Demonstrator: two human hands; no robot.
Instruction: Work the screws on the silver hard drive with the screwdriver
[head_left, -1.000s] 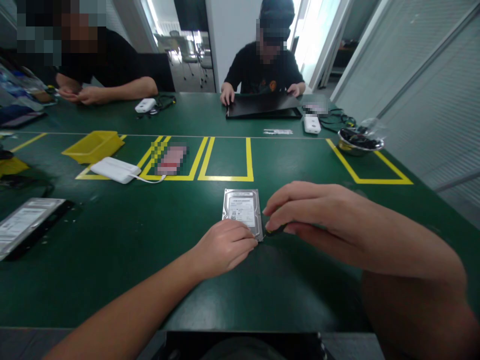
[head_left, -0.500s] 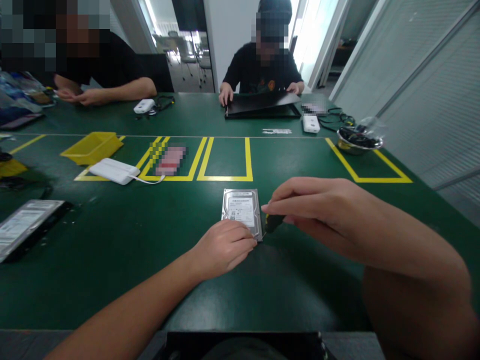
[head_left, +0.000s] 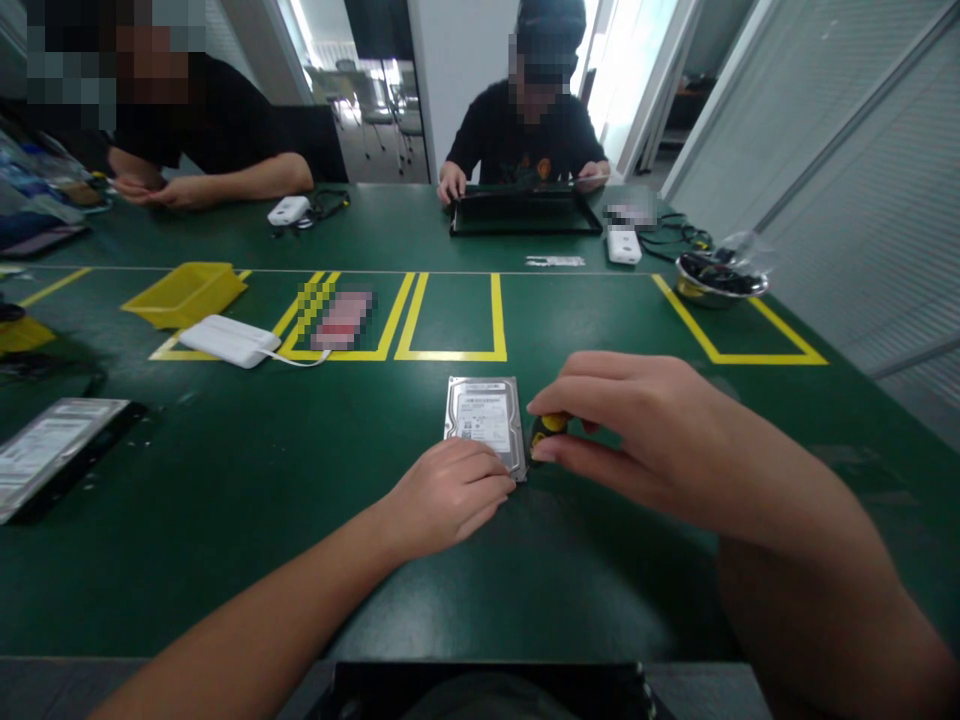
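A silver hard drive [head_left: 484, 418] with a white label lies flat on the green table [head_left: 225, 520] in front of me. My left hand [head_left: 444, 496] rests on its near edge, fingers curled and pressing the drive down. My right hand [head_left: 637, 425] is closed around a small screwdriver with a black and yellow handle [head_left: 547, 428], held right beside the drive's right edge. The tool's tip is hidden by my fingers.
A second drive on a black tray [head_left: 52, 450] lies at the left. A yellow bin [head_left: 185, 291], a white box [head_left: 229, 340] and yellow tape squares [head_left: 450, 355] lie beyond. A metal bowl [head_left: 720, 280] stands far right. Two other people sit across, one at a laptop [head_left: 523, 212].
My right hand has turned and lifted the screwdriver handle, so its yellow end now shows beside the drive. The person opposite has lowered the dark panel flat. My left hand has stayed put.
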